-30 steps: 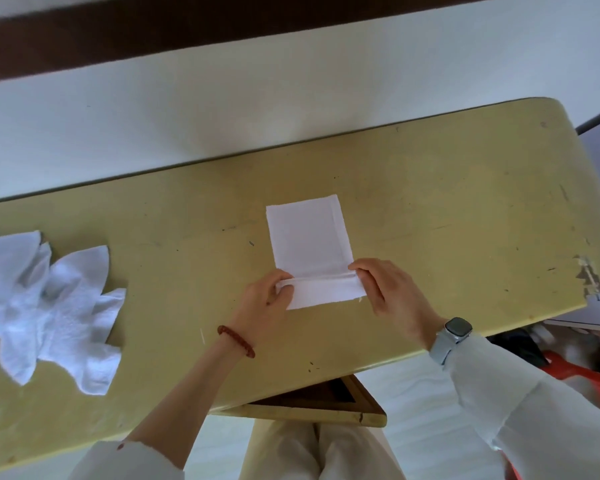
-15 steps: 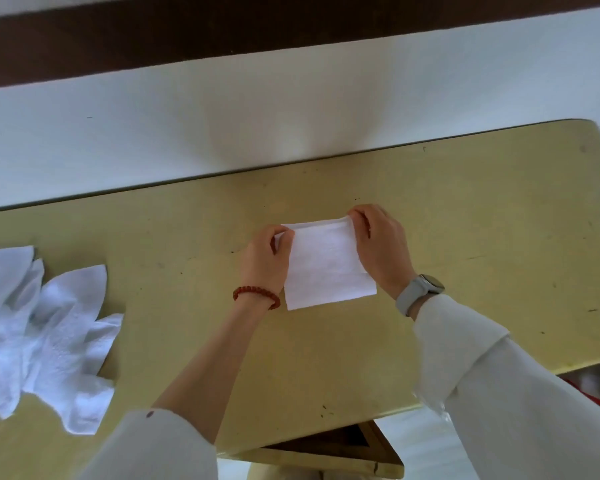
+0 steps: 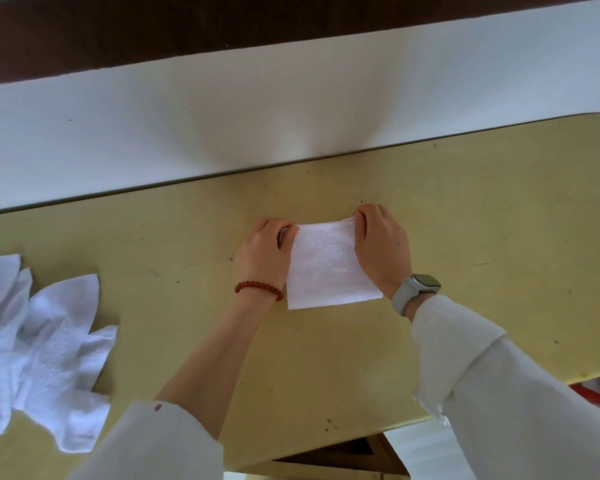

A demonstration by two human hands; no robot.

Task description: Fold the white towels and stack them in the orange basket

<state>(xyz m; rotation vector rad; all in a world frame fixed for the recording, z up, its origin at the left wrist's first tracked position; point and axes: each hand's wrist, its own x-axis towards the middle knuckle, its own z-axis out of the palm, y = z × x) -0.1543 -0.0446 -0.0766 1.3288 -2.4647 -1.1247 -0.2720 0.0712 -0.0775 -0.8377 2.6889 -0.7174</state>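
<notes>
Yellow-green tabletop [image 3: 465, 237], scuffed and speckled with small dark marks, fills most of what I can see, its far edge running tight along a white wall [image 3: 222, 126]. Above the white runs a dark brown band [image 3: 187, 26]. The table's far right corner is rounded, and paint looks worn along the near edge on the right.

Near the middle of the surface, a little toward the far edge, lies a folded white towel [image 3: 326, 268], now a small neat rectangle lying flat on the wood. The person's left hand [image 3: 265, 252] pinches its far left corner, fingers curled over the edge with the thumb against the cloth. The right hand [image 3: 381, 247] does the same at the far right corner, fingers curled down over the fold. A red bead bracelet [image 3: 258, 288] sits on the left wrist; a grey watch [image 3: 414, 291] sits on the right, just above a rolled white sleeve [image 3: 454, 344].

Well apart, by the left edge of the table, a heap of unfolded white towels [image 3: 45, 348] sprawls crumpled, points sticking out toward the far side.

Past the near right edge, below the table, a sliver of something orange-red [image 3: 593, 393] shows; too little is in view to say what it is. Under the near edge there is a bit of wooden frame [image 3: 343, 455].
</notes>
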